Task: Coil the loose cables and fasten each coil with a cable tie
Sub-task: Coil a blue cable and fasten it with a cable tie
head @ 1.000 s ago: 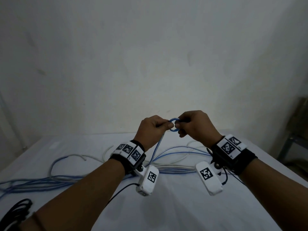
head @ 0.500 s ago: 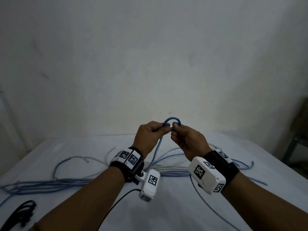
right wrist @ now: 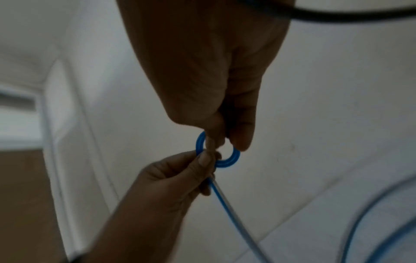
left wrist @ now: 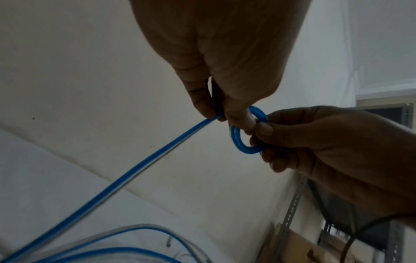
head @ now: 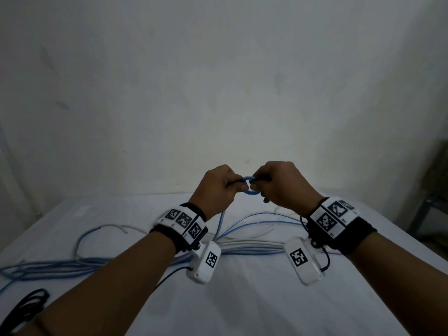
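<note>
White cloth-covered table (head: 242, 299) against a plain pale wall (head: 218, 81), dim light. Your two hands meet above the table's far edge, holding a small tight coil of blue round plastic cable (head: 249, 186) up in the air, off the cloth.

Your left hand (head: 218, 186) pinches the coil on its left side, thumb and fingers curled round it; the left wrist view shows the thumb tip pressed into the ring and two turns side by side (left wrist: 244, 142). Your right hand (head: 282, 186) grips the coil's right side, fingers curled, thumb on the ring's front. In the right wrist view the ring (right wrist: 227, 159) sits between both sets of fingertips, partly hidden.

From the coil the cable's free run, a blue strand with a pale clear one beside it (left wrist: 135, 169), drops out of the left hand down to the table. Below the coil it joins the loose blue and white cables (head: 254, 248) spread across the cloth, a long bundle trailing off to the left of the coil (head: 48, 267).

Near-left of the coil, at the table's front corner, a black looped bundle (head: 26, 304); can't tell what it is. Right of the coil, past the table, a grey metal rack (head: 431, 209), edge only.
</note>
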